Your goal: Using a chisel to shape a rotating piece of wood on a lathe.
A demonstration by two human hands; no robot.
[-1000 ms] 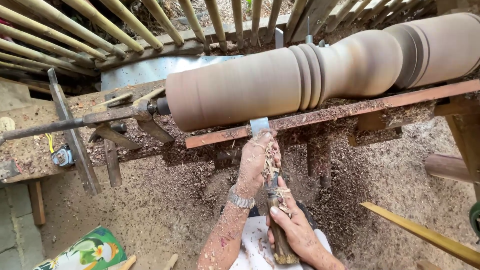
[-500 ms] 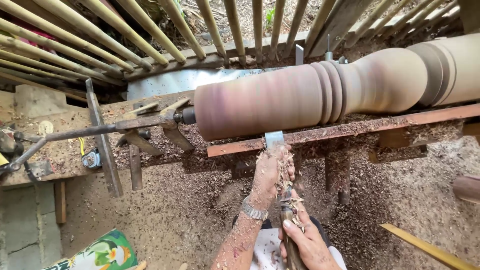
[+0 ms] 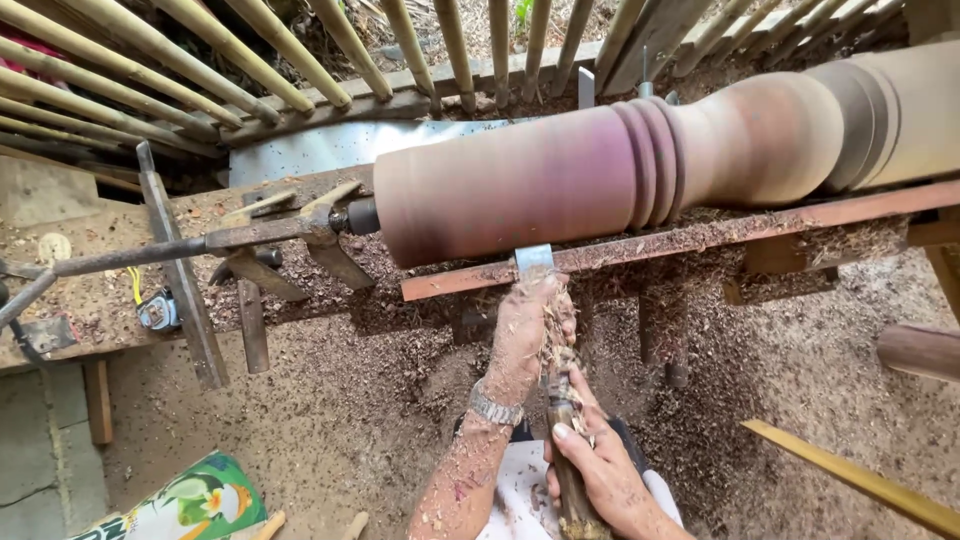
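At the far left a tape measure [image 3: 157,312] lies on the shaving-strewn bench [image 3: 80,290], beside a slanted iron bar [image 3: 180,270]. A metal spindle [image 3: 300,228] runs right into the end of the long turned wooden column [image 3: 560,185], which lies level above a rusty tool rest [image 3: 700,238]. The left hand [image 3: 530,330], fingers closed, presses the chisel [image 3: 535,262] onto that rest, its blade at the column's underside. Just right, the right hand [image 3: 600,470] grips the chisel's wooden handle [image 3: 572,480]. Sawdust [image 3: 800,360] covers the ground; a yellow stick [image 3: 850,480] lies at the far right.
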